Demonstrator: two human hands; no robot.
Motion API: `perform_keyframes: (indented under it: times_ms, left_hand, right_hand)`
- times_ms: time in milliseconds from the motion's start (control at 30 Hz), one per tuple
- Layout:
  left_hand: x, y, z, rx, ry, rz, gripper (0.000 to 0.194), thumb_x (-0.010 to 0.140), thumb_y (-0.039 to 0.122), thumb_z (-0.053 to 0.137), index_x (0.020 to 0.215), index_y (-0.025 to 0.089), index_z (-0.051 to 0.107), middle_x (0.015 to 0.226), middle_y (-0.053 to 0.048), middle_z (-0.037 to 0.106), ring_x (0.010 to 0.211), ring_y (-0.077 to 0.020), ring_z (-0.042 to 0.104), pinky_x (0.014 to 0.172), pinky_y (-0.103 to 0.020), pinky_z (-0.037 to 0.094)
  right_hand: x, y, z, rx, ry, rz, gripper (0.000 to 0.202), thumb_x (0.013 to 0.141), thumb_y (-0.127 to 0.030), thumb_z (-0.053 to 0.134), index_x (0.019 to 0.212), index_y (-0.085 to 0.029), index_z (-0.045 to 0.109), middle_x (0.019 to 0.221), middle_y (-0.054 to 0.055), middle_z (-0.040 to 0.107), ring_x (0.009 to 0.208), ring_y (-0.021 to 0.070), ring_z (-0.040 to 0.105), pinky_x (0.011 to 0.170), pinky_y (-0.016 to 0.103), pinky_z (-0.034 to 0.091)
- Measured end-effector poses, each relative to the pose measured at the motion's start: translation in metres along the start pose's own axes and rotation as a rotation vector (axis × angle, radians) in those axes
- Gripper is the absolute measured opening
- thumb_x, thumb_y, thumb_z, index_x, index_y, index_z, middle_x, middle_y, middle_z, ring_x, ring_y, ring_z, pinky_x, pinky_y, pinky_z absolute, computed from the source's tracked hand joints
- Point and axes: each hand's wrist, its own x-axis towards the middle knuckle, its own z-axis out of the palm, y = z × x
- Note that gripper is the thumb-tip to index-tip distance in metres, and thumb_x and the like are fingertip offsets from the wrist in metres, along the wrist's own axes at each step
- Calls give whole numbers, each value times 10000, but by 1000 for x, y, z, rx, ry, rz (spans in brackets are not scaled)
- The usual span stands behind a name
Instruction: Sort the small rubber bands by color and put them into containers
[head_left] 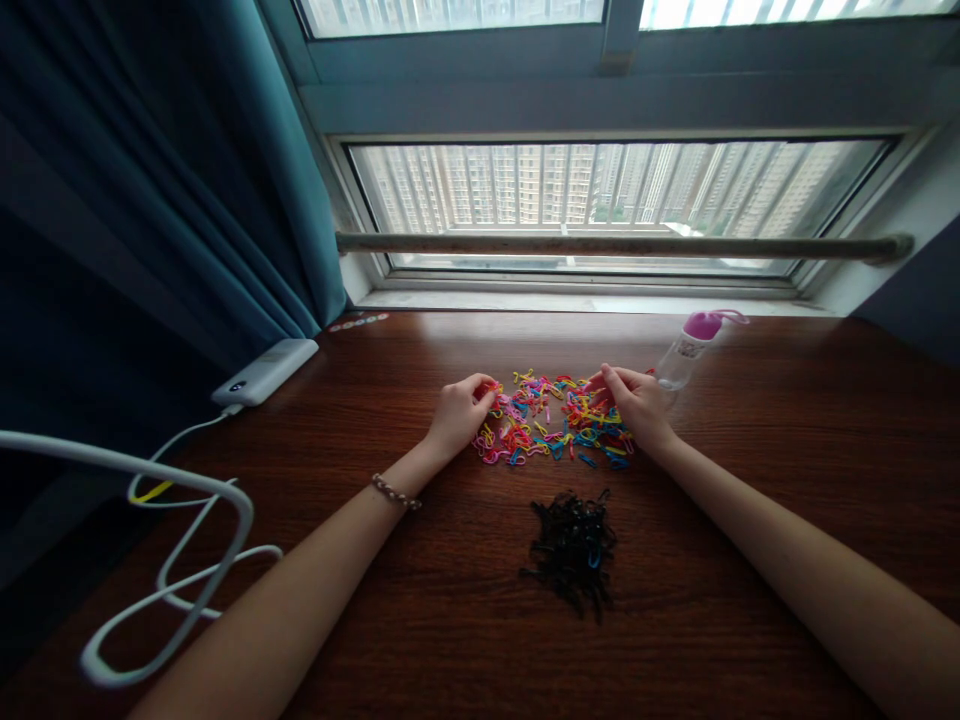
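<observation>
Small colourful clips or bands (517, 436) lie spread in a loose ring on the brown wooden table (450, 640). At the ring's left edge is my left hand (460, 412), thumb and fingers pinched together at some pink and red pieces; what they hold is too small to name. My right hand (636, 402) is over the right edge of the ring, its thumb and fingers apart, with no piece visibly held. Nearer to me sits a separate pile of black pieces (574, 545), with one blue piece among them. A beaded bracelet (396, 492) circles my left wrist.
A clear bottle with a pink cap (684, 352) stands just behind my right hand. At the left are a white power bank (265, 372), a looping white cable (180, 540) and a blue curtain (225, 150). A window with a rail (615, 246) lies beyond the table.
</observation>
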Motion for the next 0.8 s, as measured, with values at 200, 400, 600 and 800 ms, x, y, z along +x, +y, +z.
perform_keyframes:
  times_ms: [200,400,600,800]
  left_hand:
    - [-2,6,-4,29,-46,31,261,805,377,494,775,170,649,700,-26,654,611,-138,566,560,-229,400]
    - [1,2,-3,44,-40,72,376,865,393,387,810,149,667,831,-72,655,768,-171,592,719,-278,446]
    - [-5,5,5,65,-319,331,566,806,476,473,1298,211,387,1377,-85,364,1287,-245,281,1054,-411,240]
    - [-9,10,10,-37,-382,344,526,748,458,570,1198,199,489,1199,-98,514,1094,-219,485,947,-339,384]
  right_hand:
    - [6,9,-5,-309,92,-169,400,854,-456,386,790,-183,673,749,55,690,696,188,630,680,313,482]
    - [1,18,6,-643,-204,-439,252,812,-338,510,998,-238,649,1115,65,619,1024,237,540,910,430,385]
    - [-11,4,15,-608,-416,-624,239,835,-282,499,1035,-253,625,1122,46,611,1048,215,502,925,421,381]
    - [-14,1,19,-426,-415,-606,196,849,-199,468,916,-225,651,963,39,663,907,171,568,825,323,451]
